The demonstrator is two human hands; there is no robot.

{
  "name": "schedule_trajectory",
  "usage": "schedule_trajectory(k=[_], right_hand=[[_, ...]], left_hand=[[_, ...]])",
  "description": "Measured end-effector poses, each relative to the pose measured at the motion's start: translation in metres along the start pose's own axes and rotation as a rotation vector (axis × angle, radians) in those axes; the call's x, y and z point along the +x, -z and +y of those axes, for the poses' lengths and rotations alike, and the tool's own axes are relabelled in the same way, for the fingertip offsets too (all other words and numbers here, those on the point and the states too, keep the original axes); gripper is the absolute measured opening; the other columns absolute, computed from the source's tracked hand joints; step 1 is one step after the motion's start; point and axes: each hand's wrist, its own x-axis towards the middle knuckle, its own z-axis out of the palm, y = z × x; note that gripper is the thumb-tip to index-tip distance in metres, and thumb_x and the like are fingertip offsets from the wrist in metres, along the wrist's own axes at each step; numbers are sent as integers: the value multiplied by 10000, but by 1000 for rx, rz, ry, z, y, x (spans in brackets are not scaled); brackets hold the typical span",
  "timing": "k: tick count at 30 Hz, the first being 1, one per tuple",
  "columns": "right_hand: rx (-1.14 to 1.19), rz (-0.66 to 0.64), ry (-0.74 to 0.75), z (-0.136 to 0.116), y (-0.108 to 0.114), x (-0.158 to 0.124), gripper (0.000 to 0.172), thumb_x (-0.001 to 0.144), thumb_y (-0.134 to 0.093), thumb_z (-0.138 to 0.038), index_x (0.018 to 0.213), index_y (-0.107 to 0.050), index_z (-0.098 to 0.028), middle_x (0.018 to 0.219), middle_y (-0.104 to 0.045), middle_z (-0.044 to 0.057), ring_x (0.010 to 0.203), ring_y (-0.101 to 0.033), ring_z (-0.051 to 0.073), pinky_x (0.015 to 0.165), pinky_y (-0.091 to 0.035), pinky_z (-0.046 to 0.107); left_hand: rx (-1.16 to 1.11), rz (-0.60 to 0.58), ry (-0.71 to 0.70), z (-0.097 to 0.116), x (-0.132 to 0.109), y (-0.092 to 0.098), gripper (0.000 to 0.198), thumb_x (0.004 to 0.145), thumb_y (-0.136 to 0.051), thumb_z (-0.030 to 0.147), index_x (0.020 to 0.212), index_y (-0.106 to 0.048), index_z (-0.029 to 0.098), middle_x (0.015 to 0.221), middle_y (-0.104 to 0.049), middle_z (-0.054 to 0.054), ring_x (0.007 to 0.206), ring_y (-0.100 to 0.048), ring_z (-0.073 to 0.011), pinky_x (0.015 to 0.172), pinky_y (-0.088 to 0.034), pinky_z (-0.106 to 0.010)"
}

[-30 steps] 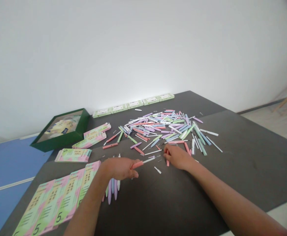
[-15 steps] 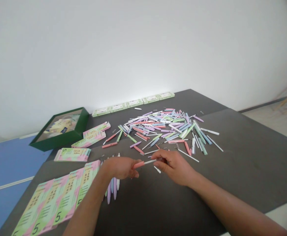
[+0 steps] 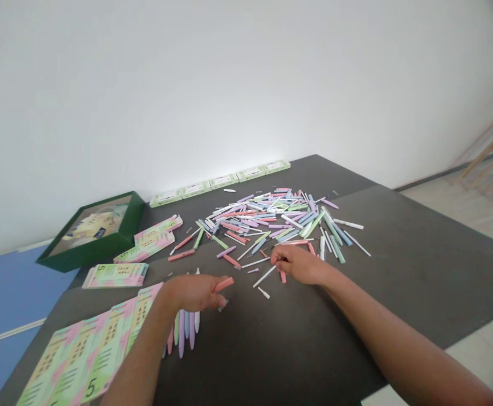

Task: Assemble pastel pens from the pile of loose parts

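My left hand (image 3: 198, 293) is closed around a pink pen barrel (image 3: 223, 285), which points to the right above the table. Under its fingertips is a small clear piece (image 3: 223, 306). My right hand (image 3: 299, 265) is at the near edge of a heap of pastel pen parts (image 3: 267, 217), fingers curled in. Just below them a pink pen part (image 3: 283, 276) shows, and a thin white refill (image 3: 264, 276) reaches toward the fingertips. I cannot tell which of these the hand grips. A short white tip piece (image 3: 263, 293) lies nearby. Several finished-looking pens (image 3: 181, 332) lie in a row beneath my left hand.
Pink and green printed cards (image 3: 102, 344) overlap at the near left, with more printed packs (image 3: 117, 275) behind. A green box (image 3: 123, 225) holding bags stands at the left. Flat light-green boxes (image 3: 195, 189) line the wall. A blue surface (image 3: 5, 287) adjoins the dark table.
My hands have moved apart. The white refill no longer sticks out of the pink barrel in my left hand. My right hand has drawn back toward the heap. The view has shifted slightly.
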Motion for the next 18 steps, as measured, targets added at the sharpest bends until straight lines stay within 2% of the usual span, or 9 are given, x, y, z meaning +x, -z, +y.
schedule_trajectory(k=[5, 8, 10, 13, 18], right_hand=[[-227, 50, 80, -7, -21, -2, 156, 772, -511, -135, 909, -555, -196, 823, -612, 20, 716, -551, 154, 639, -380, 258], [-262, 81, 117, -10, -21, -3, 206, 781, -538, -158, 983, -547, -200, 980, -594, 54, 875, -550, 182, 752, -391, 287], [-254, 122, 116, -9, -18, -2, 232, 794, -528, -160, 1023, -534, -195, 1028, -574, 66, 913, -541, 182, 781, -387, 290], [-245, 205, 56, -6, -9, 1, 174, 815, -490, -155, 974, -551, -188, 949, -586, 50, 827, -542, 161, 731, -381, 273], [-184, 384, 10, -9, 4, 0, 135, 841, -467, -208, 926, -570, -187, 778, -588, 9, 723, -531, 151, 660, -361, 261]], left_hand=[[-18, -2, -16, -1, -2, -2, 305, 798, -445, 430, 937, -568, 187, 721, -628, -10, 641, -565, -182, 525, -346, -239], [-21, 2, -24, -4, -3, -3, 301, 801, -441, 430, 929, -568, 189, 725, -621, -13, 649, -561, -184, 527, -351, -235], [-18, 3, -25, -5, -3, -3, 311, 801, -437, 439, 920, -573, 185, 721, -617, -20, 654, -560, -191, 528, -354, -237], [-18, 0, -32, -6, -2, -3, 332, 802, -434, 439, 948, -576, 178, 735, -626, -29, 664, -567, -198, 542, -367, -238], [-27, 23, -50, -6, -3, -4, 385, 811, -441, 440, 1077, -554, 186, 908, -664, -57, 779, -599, -222, 648, -412, -260]])
